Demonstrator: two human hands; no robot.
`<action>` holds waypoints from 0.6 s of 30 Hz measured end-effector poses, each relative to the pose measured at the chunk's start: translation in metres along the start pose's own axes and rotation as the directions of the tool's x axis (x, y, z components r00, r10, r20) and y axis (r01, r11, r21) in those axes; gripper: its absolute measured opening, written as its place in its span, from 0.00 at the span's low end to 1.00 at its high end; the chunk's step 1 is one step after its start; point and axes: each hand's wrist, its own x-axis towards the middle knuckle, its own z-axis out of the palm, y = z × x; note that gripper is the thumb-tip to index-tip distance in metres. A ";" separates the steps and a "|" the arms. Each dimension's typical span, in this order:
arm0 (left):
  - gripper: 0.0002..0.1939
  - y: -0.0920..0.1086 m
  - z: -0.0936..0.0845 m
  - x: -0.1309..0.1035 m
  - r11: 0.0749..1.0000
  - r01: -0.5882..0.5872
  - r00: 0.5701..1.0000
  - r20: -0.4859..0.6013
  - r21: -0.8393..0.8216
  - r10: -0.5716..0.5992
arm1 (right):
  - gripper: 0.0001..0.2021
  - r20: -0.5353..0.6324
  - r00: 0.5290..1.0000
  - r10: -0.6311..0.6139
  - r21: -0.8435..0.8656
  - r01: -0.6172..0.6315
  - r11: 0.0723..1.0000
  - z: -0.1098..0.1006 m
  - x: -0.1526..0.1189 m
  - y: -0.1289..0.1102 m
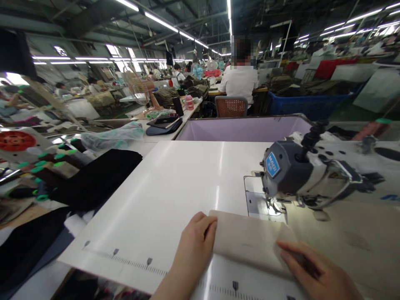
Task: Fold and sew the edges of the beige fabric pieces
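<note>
A beige piece of fabric (243, 239) lies on the white sewing table (175, 187), just in front of the sewing machine (287, 171). My left hand (200, 233) pinches its left edge between thumb and fingers. At the opposite end, my right hand (312, 266) grips the fabric near its right corner, with the fingertips closed on it. The far edge of the cloth reaches close to the lit presser foot (275, 207). Whether it passes under the foot I cannot tell. A ruler scale is printed along the table's near edge.
Black fabric pieces (103, 175) and thread cones (50, 173) lie to the left. Behind the table is a lilac-lined bin (237, 129). A person in a white shirt (239, 81) sits farther back, beside a blue bin (306, 104) of dark cloth.
</note>
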 end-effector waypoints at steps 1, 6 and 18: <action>0.17 0.000 0.000 0.000 1.000 0.001 1.000 -0.003 0.004 -0.001 | 0.14 -0.002 1.000 0.001 -0.004 -0.001 1.000 -0.001 0.001 0.000; 0.17 -0.001 0.001 0.000 1.000 -0.005 1.000 -0.026 -0.004 0.005 | 0.15 -0.023 1.000 0.005 -0.003 -0.005 1.000 0.000 0.000 0.001; 0.18 0.001 0.001 0.001 1.000 0.006 1.000 -0.024 0.012 -0.006 | 0.15 0.088 0.996 -0.017 -0.026 0.019 0.999 -0.002 0.004 0.011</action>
